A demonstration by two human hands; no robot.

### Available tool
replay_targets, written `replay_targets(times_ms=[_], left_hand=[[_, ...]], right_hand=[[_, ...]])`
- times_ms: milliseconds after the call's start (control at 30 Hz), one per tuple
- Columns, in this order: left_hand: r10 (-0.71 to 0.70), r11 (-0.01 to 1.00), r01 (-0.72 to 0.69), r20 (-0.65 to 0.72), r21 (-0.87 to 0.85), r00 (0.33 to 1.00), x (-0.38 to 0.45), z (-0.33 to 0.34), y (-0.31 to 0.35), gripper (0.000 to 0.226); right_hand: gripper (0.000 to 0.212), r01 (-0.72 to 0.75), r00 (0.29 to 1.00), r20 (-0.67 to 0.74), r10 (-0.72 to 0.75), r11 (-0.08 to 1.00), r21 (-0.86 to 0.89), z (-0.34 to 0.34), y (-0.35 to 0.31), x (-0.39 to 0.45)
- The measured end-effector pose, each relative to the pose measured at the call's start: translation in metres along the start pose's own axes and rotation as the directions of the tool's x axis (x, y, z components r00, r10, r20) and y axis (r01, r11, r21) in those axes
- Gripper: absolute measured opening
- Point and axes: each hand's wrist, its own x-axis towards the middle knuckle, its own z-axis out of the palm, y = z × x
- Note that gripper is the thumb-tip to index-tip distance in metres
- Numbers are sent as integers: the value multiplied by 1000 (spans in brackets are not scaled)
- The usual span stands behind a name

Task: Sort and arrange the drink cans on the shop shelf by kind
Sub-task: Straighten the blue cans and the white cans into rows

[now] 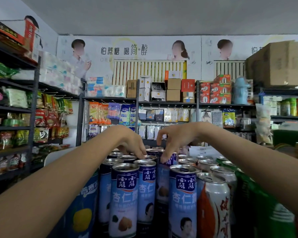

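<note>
Two bare arms are reaching in from the lower corners toward a packed group of drink cans in the lower middle of the frame. The left hand (131, 143) is arching downward, its curled fingertips touching the silver top of a blue can (149, 158) in the back rows. The right hand (170, 141) is also hanging claw-like, thumb and fingers pinching the top of a dark blue can (169, 160) standing just right of it. Nearest the camera, tall blue cans (125, 200) are showing white characters reading 杏仁露 under a dark blue badge. To the lower right, a silver can (213, 208) is carrying red script, with green cans (268, 217) beyond it. Across the upper middle, a wall poster (124, 49) is reading 怕蔗糖 喝简醇. A brown cardboard box (275, 64) is sitting at the upper right.
</note>
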Motion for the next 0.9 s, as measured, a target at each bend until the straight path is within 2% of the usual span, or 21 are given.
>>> replay_targets(times_ms=[67, 200, 400, 467, 567, 700, 833, 900], left_hand=[[-1, 1000, 1, 12, 9, 1000, -3, 0, 2, 43], [18, 999, -19, 10, 34, 1000, -6, 3, 3, 42], [72, 989, -69, -25, 132, 997, -8, 6, 4, 42], [93, 990, -85, -72, 110, 993, -9, 7, 3, 43], [148, 988, -151, -187, -3, 971, -15, 6, 2, 44], [215, 965, -241, -216, -101, 952, -35, 0, 4, 35], [227, 952, -256, -176, -167, 958, -50, 5, 8, 30], [243, 941, -272, -155, -201, 958, -53, 12, 11, 29]], right_hand=[[56, 6, 997, -79, -7, 1000, -8, 0, -1, 3], [54, -19, 983, -182, -9, 988, -151, 20, 4, 12], [45, -15, 962, -271, -17, 993, -115, 42, 19, 23], [40, -16, 953, -301, -28, 989, -146, 42, 20, 22], [24, 17, 941, -336, -44, 996, -85, 33, 21, 10], [14, 112, 975, -198, -104, 993, 31, 15, 26, -21], [37, 138, 989, 15, -146, 963, 230, 12, 22, -49], [41, 134, 975, 150, -164, 972, 195, 16, 21, -55]])
